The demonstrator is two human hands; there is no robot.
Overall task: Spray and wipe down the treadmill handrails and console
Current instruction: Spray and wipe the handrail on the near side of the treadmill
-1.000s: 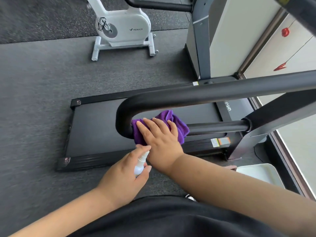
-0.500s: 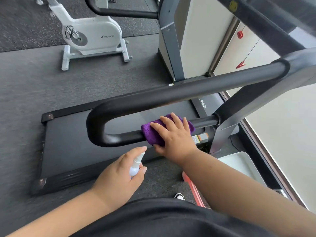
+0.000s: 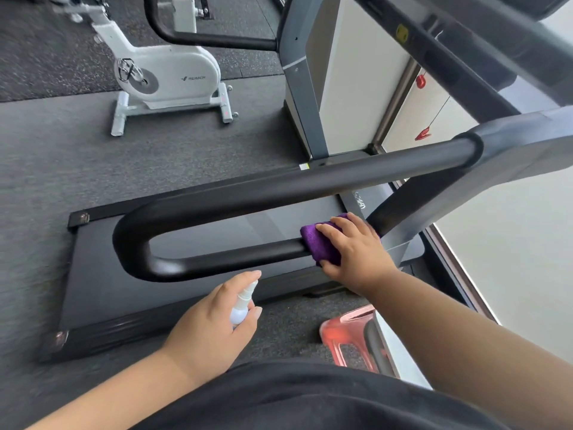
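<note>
Right hand grip: right hand (image 3: pixel 356 252) lies on the purple cloth (image 3: pixel 319 243), fingers spread over the top and thumb tucked under the near edge, pressing it onto the bar.
Left hand grip: left hand (image 3: pixel 214 324) is curled round a small white spray bottle (image 3: pixel 242 308), with one finger up by the nozzle.
Cloth: wrapped over the lower bar of the black handrail (image 3: pixel 217 259), near the end where the bar meets the grey post (image 3: pixel 403 231).
Spray bottle: in the air, below the lower bar and apart from it, nozzle tipped up toward the bar.
Handrail: a long black loop, with a top bar, a round bend on the left and a lower bar coming back to the right.
Treadmill belt (image 3: pixel 102 290): flat and black on the floor, under the handrail.
Floor (image 3: pixel 62 150): dark grey mat.
Pink thing (image 3: pixel 350 333): clear pink plastic on the floor near the person's right arm; I cannot tell what it is.
White bike (image 3: pixel 167 76): an exercise bike standing far behind the treadmill.
Other machine (image 3: pixel 297 76): a grey post with its own black bar, just right of the bike.
</note>
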